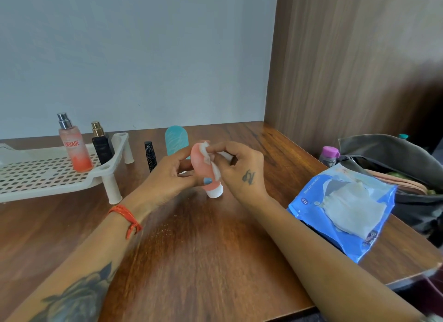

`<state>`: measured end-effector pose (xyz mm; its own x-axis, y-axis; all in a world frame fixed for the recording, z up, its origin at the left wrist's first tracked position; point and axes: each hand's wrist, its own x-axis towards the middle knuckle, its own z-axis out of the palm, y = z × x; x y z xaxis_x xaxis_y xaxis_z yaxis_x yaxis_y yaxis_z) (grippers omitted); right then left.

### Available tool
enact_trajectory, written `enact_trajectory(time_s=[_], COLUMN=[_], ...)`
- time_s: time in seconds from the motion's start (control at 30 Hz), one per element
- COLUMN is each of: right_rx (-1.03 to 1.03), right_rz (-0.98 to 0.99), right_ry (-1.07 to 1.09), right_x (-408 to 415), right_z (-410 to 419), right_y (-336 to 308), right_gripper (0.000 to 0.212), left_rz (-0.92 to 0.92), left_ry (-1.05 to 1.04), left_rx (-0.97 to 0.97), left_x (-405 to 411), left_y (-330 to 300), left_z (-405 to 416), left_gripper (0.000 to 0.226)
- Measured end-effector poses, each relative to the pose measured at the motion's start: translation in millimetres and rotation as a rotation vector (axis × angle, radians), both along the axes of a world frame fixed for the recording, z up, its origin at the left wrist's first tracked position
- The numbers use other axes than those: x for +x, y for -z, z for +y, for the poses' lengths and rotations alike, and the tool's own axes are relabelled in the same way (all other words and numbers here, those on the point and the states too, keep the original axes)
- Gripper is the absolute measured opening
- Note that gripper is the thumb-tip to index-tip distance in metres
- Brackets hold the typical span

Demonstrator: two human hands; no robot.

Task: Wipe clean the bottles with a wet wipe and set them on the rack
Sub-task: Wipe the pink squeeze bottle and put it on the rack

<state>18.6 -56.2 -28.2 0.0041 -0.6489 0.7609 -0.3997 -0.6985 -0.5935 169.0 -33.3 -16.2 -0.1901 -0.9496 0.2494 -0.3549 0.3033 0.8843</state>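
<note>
Hands are meeting over mid bench (196, 261). Left hand (167, 175) is gripping the pink squeeze bottle (203, 168) w/ fingers curled round its body, thumb near the white cap, which is pointing down and sitting just above the wood. Right hand (239, 168) is pinching a white wet wipe (211, 158) against the bottle's upper right side. An orange thread band (124, 216) is sitting on the left wrist.

Rack (48, 175), cream w/ a perforated deck on short legs, is standing at far left. On it, upright: a peach spray bottle (74, 149) and, just beside it to the right, a black bottle w/ gold top (102, 146). Off the rack, a thin black tube (150, 156) is standing near its right legs, and a teal squeeze bottle (176, 139) is standing behind the hands.

Blue wipes pack (335, 216) is lying open at right w/ a wipe sticking out. Dark pouch (395, 158) is sitting unzipped behind it, touching the pack; a purple-capped bottle (329, 155) is standing by the pouch's left edge.
</note>
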Motion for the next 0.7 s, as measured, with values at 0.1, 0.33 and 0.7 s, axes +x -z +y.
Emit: enact_trajectory(time_s=[0.1,0.33,0.7], right_rx=[0.173,-0.100,0.205], right_rz=[0.100,0.013,0.128], right_ry=[0.051,0.006,0.083], right_x=[-6,1,-4], right_z=[-6,5,1], right_y=[2,-2,0], right_gripper=[0.012,0.014,0.009], left_rz=[-0.026,-0.004,-0.075], left_ry=[-0.016,0.009,-0.040], left_rx=[-0.010,0.000,-0.012], left_x=[-1,0,-3], left_y=[-1,-1,-1], left_z=[-1,1,1], left_gripper=[0.069,0.063,0.068])
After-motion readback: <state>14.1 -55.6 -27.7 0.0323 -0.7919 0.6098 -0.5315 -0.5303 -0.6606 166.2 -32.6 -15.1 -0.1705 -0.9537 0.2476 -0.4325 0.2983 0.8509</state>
